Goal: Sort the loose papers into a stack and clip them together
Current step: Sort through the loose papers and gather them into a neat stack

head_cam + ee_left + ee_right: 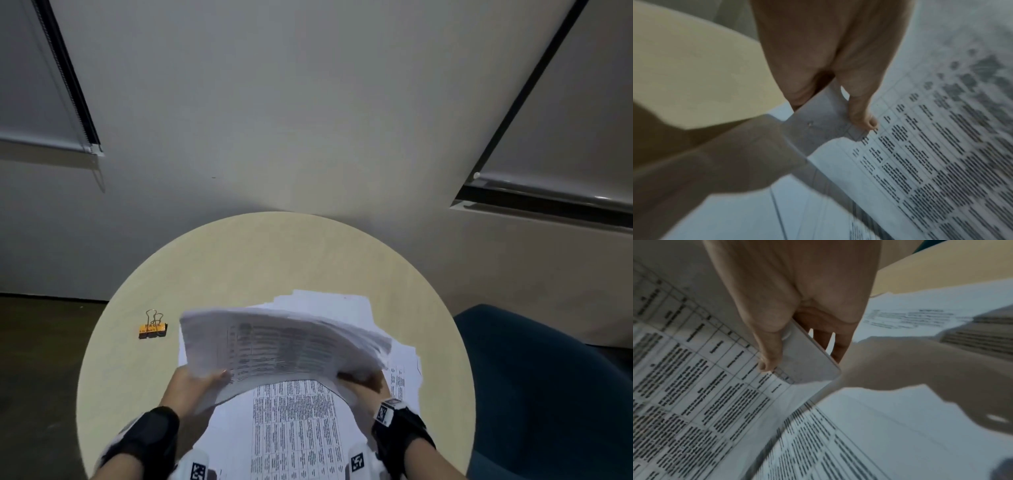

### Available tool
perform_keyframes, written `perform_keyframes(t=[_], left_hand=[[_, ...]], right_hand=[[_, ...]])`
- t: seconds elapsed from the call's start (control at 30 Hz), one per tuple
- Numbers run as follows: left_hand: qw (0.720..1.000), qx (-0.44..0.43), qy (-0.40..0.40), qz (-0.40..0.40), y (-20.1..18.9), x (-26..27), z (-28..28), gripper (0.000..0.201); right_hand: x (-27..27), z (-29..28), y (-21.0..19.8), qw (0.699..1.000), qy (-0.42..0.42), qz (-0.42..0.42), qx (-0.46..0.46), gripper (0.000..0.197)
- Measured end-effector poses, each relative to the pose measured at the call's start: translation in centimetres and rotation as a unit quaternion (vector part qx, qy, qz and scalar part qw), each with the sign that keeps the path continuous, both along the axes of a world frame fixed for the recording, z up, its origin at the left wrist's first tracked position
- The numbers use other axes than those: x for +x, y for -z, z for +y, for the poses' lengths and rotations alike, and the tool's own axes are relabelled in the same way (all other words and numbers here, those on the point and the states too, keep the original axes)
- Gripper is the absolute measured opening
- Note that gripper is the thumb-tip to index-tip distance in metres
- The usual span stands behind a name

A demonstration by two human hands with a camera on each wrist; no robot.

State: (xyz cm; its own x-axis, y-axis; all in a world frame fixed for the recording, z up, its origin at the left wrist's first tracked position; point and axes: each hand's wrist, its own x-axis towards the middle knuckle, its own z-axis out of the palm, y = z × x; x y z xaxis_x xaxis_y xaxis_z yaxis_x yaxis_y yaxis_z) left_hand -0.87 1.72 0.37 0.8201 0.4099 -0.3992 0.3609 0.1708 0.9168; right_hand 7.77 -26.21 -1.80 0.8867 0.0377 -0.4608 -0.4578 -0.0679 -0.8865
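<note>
the left hand (191, 387) and right hand (368, 383) each pinch a near corner of a lifted, sagging bundle of printed white papers (281, 346), thumbs on top, above loose printed sheets (298, 431) on the round pale wooden table (260, 253). farther left lies an orange binder clip (153, 328).

Setting looks like an office or meeting room. I sit at a small round pale table (239, 260) pushed against a plain light wall (291, 120). Roller blinds (34, 85) hang on both sides. A dark blue upholstered chair (548, 394) stands beside me. Printed table sheets (294, 435) and a binder clip (153, 328) lie on the tabletop.
</note>
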Motion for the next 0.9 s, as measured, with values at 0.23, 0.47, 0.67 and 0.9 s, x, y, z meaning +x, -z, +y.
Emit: perform_keyframes(t=[0.23,0.47,0.67,0.9], left_hand=[[0.992,0.101,0.076,0.009,-1.8,2.8,3.0,0.029],[0.988,-0.127,0.012,-0.084,-4.0,4.9,0.8,0.043],[0.986,-0.160,0.020,-0.050,-4.6,4.5,-2.4,0.032],[0.981,-0.191,-0.001,0.018,-3.7,1.8,5.3,0.043]], right_hand=[[3.1,-0.8,-7.4,0.996,-0.056,-0.035,0.063,0.048],[5.1,1.9,-11.0,0.963,-0.095,-0.089,0.235,0.058],[5.5,6.7,-10.3,0.986,-0.096,-0.138,-0.014,0.040],[6.9,2.9,-10.3,0.949,-0.309,-0.044,-0.052,0.026]])
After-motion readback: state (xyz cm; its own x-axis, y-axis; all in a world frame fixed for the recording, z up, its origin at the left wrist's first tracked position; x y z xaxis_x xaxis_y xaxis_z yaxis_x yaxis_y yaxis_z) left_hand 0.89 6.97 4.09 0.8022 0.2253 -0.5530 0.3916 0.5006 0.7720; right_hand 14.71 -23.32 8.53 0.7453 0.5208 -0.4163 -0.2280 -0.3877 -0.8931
